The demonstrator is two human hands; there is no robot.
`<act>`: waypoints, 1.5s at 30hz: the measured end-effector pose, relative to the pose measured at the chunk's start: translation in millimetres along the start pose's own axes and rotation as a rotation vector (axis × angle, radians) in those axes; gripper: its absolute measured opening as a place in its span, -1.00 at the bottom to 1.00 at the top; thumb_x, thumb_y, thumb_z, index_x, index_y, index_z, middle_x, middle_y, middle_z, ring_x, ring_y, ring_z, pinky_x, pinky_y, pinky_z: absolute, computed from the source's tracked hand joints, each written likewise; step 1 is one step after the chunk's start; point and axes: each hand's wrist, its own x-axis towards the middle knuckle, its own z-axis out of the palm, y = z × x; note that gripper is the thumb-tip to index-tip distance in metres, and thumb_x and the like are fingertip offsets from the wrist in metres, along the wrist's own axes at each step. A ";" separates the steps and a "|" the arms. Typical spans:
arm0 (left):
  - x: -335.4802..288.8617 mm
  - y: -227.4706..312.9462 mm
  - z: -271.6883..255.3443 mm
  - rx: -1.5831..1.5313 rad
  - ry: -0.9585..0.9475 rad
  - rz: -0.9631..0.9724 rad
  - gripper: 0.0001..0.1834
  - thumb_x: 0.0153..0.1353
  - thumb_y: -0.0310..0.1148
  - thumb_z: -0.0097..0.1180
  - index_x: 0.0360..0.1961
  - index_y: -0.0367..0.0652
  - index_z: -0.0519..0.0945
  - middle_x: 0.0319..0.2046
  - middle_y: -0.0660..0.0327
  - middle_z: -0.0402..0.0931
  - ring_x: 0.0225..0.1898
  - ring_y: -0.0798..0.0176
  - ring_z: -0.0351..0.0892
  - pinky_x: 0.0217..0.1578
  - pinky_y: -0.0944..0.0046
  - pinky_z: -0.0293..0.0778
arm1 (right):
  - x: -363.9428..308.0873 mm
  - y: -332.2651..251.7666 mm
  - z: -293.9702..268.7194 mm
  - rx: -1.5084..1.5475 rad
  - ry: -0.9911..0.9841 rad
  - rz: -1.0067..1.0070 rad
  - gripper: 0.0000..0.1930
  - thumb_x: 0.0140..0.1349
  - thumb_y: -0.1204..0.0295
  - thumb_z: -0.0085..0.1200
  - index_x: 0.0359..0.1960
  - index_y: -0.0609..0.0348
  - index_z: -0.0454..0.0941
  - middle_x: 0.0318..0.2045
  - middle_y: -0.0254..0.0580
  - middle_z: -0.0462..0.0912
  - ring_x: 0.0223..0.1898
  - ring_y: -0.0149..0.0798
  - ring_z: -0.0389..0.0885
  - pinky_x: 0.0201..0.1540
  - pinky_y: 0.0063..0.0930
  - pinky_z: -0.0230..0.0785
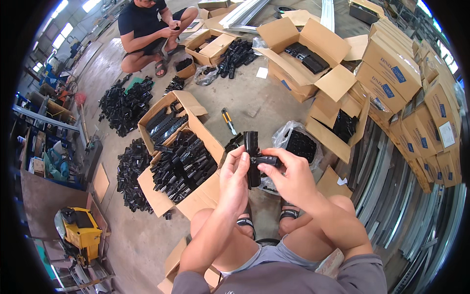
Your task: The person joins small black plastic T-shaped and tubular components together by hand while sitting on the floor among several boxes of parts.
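In front of my knees, both hands hold up a black T-shaped pipe joint. My left hand is closed on its long upright tube, thumb along the near side. My right hand pinches the short side arm that points right; its fingertips hide part of the joint. Just left of the hands, an open cardboard box is packed with rows of similar black fittings. Behind the right hand, a clear plastic bag holds small black parts. A yellow-and-black utility knife lies on the floor beyond the joint.
Loose piles of black fittings lie left of the box. Two open cartons stand at the right, near stacked closed cartons and long metal bars. A co-worker crouches far left. A yellow machine stands at lower left.
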 end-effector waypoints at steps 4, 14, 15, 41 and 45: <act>-5.6 14.6 1.0 0.075 -0.162 -0.214 -0.41 0.37 -0.32 0.11 0.36 -0.05 0.22 0.02 0.16 0.55 0.02 0.33 0.53 0.03 0.25 0.44 | 5.9 24.1 -11.1 0.223 0.045 0.116 -0.72 0.26 0.51 0.19 -0.04 0.40 0.56 -0.35 -0.09 0.71 -0.40 -0.45 0.66 -0.33 -0.53 0.52; -2.2 24.5 -10.6 0.012 -0.380 -0.374 -0.25 0.25 -0.48 0.21 0.41 -0.09 0.14 0.07 0.09 0.54 0.09 0.18 0.56 0.08 0.08 0.56 | 5.3 17.8 -20.4 0.347 0.018 0.151 -0.71 0.29 0.54 0.15 0.01 0.42 0.54 -0.23 -0.13 0.70 -0.19 -0.42 0.64 -0.12 -0.54 0.50; -0.5 24.2 -13.5 0.033 -0.375 -0.410 -0.29 0.22 -0.53 0.22 0.37 -0.19 0.21 0.07 0.07 0.53 0.07 0.19 0.57 0.07 0.09 0.56 | 4.9 19.0 -20.7 0.346 0.013 0.152 -0.71 0.29 0.54 0.15 0.01 0.42 0.54 -0.23 -0.13 0.70 -0.19 -0.42 0.64 -0.12 -0.54 0.50; -2.2 23.5 -15.6 0.250 -0.355 -0.243 -0.38 0.24 -0.58 0.19 0.31 -0.43 0.28 0.02 0.11 0.58 0.03 0.40 0.53 0.08 0.36 0.46 | -4.0 34.3 -9.3 0.398 0.020 0.126 -0.65 0.27 0.52 0.20 0.06 0.43 0.52 -0.13 -0.16 0.68 -0.16 -0.48 0.60 -0.09 -0.59 0.47; -1.2 21.6 -16.1 0.316 -0.287 -0.172 -0.43 0.19 -0.61 0.22 0.24 -0.41 0.39 0.02 0.11 0.58 -0.02 0.40 0.56 0.02 0.37 0.50 | -3.6 35.7 -9.0 0.349 0.025 0.120 -0.66 0.27 0.53 0.19 0.06 0.42 0.52 -0.13 -0.17 0.68 -0.15 -0.48 0.59 -0.08 -0.60 0.46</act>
